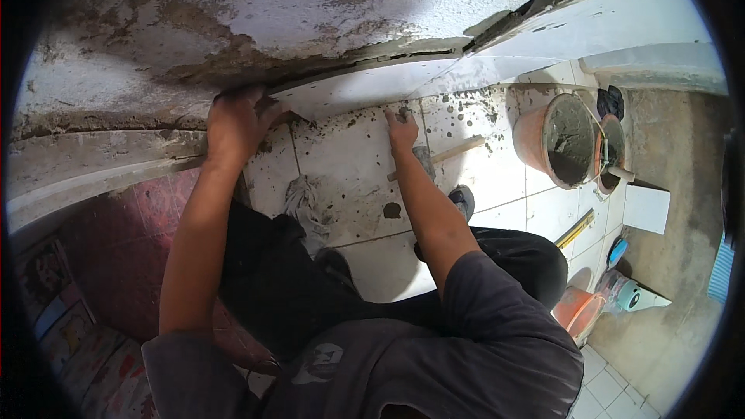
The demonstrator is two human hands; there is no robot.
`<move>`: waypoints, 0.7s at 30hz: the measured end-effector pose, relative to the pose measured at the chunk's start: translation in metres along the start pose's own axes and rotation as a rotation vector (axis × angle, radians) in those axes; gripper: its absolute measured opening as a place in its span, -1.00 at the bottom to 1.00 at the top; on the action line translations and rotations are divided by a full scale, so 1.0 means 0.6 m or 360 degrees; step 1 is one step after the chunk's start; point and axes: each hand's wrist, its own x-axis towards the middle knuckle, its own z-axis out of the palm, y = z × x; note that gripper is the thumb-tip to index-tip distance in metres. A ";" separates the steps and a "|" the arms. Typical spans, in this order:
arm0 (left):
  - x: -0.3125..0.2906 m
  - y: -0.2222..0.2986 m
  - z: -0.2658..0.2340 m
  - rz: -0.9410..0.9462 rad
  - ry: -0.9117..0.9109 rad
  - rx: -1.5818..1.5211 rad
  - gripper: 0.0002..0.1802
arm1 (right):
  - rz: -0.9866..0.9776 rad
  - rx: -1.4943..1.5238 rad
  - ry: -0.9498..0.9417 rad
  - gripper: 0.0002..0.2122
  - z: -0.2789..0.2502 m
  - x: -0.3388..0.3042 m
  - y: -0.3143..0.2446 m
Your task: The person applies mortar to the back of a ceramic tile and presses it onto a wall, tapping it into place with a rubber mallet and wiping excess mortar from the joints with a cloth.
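Note:
My left hand presses against the wall at the left end of a long white wall tile, thumb spread from the fingers. Its fingertips are partly hidden in shadow. Low by the tile's bottom edge, my right hand is closed, with something small and greyish at its fingers that I cannot make out. Behind the tile's upper edge runs a dark gap with rough mortar. Under my right forearm a hammer with a wooden handle lies on the floor, its head partly covered by the arm.
Mortar splashes dot the white floor tiles. A bucket of wet mortar stands at the right, beside another bucket. A grey rag lies near my foot. Further right are a yellow level-like bar, an orange bucket and a white tile piece.

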 end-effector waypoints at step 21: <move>0.005 -0.003 0.012 -0.0050 0.0011 0.0013 -0.60 | 0.0659 0.1252 -0.0761 -0.30 0.112 -0.102 -0.060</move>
